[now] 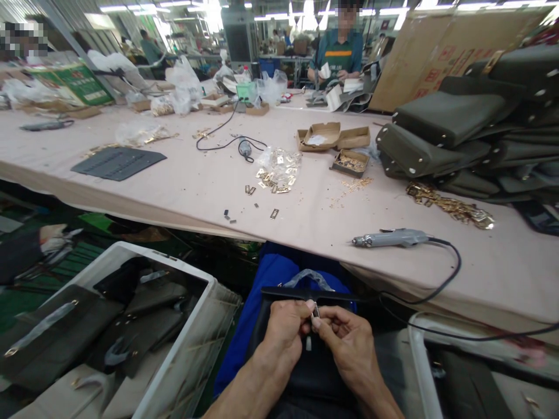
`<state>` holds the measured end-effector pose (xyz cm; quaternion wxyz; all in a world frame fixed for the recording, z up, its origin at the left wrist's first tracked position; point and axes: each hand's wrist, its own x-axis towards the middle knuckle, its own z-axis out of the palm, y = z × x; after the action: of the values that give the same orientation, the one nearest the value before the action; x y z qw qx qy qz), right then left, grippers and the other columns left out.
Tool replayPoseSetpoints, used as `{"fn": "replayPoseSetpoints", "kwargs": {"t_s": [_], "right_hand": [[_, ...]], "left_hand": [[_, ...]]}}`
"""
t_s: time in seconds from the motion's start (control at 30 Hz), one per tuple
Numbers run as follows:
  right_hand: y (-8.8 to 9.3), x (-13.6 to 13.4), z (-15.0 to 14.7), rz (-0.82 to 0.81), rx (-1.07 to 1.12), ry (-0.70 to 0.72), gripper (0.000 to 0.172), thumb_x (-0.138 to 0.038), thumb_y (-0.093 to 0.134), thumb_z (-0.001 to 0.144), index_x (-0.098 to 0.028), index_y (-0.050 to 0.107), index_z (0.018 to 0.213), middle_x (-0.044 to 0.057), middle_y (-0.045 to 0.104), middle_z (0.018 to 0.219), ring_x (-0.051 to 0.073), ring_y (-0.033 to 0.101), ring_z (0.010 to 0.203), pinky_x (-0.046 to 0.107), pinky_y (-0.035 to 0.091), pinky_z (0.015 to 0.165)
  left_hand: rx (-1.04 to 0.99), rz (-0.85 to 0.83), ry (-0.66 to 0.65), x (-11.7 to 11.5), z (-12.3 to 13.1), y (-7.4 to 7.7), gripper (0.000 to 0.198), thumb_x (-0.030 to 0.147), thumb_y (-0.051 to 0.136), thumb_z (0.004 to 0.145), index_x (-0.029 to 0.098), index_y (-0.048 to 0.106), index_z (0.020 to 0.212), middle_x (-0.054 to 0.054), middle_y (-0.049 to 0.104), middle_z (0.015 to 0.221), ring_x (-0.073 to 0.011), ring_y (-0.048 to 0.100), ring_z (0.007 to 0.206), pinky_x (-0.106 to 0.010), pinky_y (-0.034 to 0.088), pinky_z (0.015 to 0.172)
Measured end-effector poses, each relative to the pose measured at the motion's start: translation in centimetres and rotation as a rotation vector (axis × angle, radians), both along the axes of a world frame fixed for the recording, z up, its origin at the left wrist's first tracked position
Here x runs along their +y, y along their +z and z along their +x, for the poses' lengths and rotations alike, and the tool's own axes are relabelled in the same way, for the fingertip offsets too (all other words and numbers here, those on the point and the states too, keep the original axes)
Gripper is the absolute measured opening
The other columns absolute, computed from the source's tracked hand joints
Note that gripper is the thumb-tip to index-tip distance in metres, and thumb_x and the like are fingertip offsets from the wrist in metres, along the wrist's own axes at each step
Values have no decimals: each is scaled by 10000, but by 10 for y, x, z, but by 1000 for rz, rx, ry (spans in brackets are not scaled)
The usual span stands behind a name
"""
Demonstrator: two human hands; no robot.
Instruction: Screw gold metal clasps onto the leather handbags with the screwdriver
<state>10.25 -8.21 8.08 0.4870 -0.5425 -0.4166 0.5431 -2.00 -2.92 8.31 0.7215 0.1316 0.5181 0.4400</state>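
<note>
A dark handbag (312,372) rests on my lap, its handle (309,279) wrapped in clear plastic. Over its front, my left hand (288,326) and my right hand (347,337) meet, fingers pinched on a small metal buckle plate (315,311) between them. The plate is partly hidden by the fingertips. Just below it, a small pale metal piece (309,343) shows on the bag's front. Ahead of my hands, a grey electric screwdriver (391,238) lies on the table, its cord running off to the right.
On the table (209,192) lie loose metal plates (279,177), a small box of fittings (350,163) and gold hardware (452,205). Dark bags (445,116) are piled at right. Crates of bags stand left (170,256) and right (419,355). A co-worker (340,52) is across the table.
</note>
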Motion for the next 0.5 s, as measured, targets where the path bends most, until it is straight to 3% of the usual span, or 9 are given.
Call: {"fn": "replayPoseSetpoints", "kwargs": {"t_s": [0.17,0.27,0.37,0.43,0.5], "right_hand": [[0,4,0,-16,12,-27,367,-530,858,848,-178,803,934,91,727,793,235,669,702,295,525,630],[-1,5,1,-9,19,-28,368,-529,849,856,-173,800,940,85,721,784,220,658,670,284,512,606],[0,2,0,5,10,15,339,-507,810,903,-172,789,950,91,720,803,226,671,688,289,525,620],[3,-2,-2,82,-117,12,284,-463,759,955,-185,781,1008,85,708,811,229,671,698,297,532,629],[8,-4,0,262,-354,21,273,-382,728,981,-201,750,1184,85,695,870,231,656,724,315,538,657]], "left_hand": [[-11,-3,88,1,-5,1,405,307,940,446,152,575,529,25,500,530,-73,413,462,-184,307,410],[28,37,-60,-2,-8,5,417,427,935,550,109,673,614,-43,583,566,-111,481,472,-188,277,389],[111,142,-147,-5,-7,7,429,439,898,587,103,640,523,-32,530,464,-79,408,401,-194,254,396],[141,152,-108,-5,-4,8,419,404,898,553,124,596,476,-4,484,422,-61,364,384,-192,239,401],[144,126,-84,-3,-3,10,418,402,887,539,145,566,465,1,478,422,-65,361,384,-193,228,395]]}}
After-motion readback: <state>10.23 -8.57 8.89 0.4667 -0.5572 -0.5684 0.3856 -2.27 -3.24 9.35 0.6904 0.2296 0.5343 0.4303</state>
